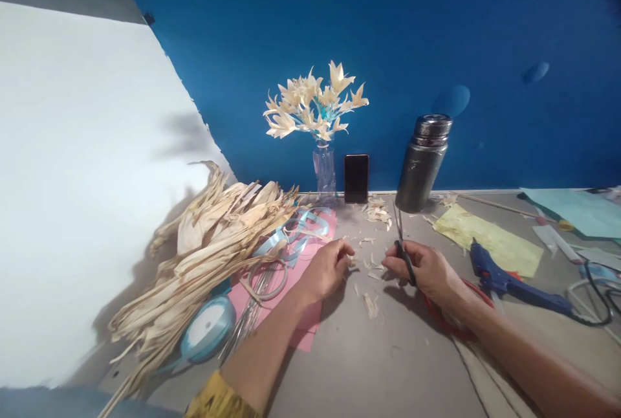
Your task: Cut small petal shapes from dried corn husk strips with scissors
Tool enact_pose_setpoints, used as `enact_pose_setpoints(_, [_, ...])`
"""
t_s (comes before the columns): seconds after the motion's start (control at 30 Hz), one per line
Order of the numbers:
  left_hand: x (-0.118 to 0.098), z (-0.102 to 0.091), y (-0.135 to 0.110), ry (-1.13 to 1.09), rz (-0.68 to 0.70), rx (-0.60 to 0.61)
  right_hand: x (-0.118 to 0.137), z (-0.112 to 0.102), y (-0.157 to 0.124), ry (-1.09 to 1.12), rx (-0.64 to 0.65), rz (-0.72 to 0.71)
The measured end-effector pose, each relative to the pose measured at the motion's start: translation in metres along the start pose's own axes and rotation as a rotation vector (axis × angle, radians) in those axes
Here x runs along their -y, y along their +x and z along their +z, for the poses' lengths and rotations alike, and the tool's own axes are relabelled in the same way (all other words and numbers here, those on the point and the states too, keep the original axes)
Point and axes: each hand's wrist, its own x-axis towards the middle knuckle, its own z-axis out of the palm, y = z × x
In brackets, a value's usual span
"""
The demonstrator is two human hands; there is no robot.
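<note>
My right hand grips a pair of scissors by the dark handles, with the blades pointing up and away toward the metal flask. My left hand is closed, thumb and fingers pinched together over the table. Something pale shows by its fingertips, but I cannot make out whether it is held. Small pale husk scraps lie between the two hands. Left of my left hand, pink paper lies under light blue ribbon and a bundle of thin wires.
Dried corn husks are heaped at the left beside a ribbon roll. Behind stand a clear vase of husk flowers, a phone and a dark flask. A blue glue gun and yellow paper lie at the right.
</note>
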Motion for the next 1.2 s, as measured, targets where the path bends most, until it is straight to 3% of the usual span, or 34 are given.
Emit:
enact_pose_setpoints(0.17, [-0.023, 0.014, -0.006, -0.326, 0.042, -0.018, 0.001, 0.007, -0.002, 0.088, 0.039, -0.022])
enact_pose_setpoints(0.27, [-0.034, 0.023, -0.011, -0.374, 0.062, -0.048, 0.003, 0.009, -0.004, 0.062, 0.044, -0.040])
enact_pose_setpoints(0.47, [-0.040, 0.022, -0.010, -0.704, -0.112, 0.019, 0.013, 0.004, -0.010, -0.045, -0.007, -0.145])
enact_pose_setpoints(0.73, [-0.033, 0.024, -0.009, -0.781, -0.228, 0.139, 0.014, 0.006, -0.015, -0.192, 0.008, -0.206])
enact_pose_setpoints(1.0, [-0.042, 0.031, -0.014, -0.703, -0.189, 0.012, 0.015, 0.005, -0.016, -0.245, 0.047, -0.183])
enact_pose_setpoints(1.2, [-0.044, 0.037, -0.018, -0.413, -0.156, -0.007, 0.012, 0.009, -0.019, -0.431, -0.019, -0.243])
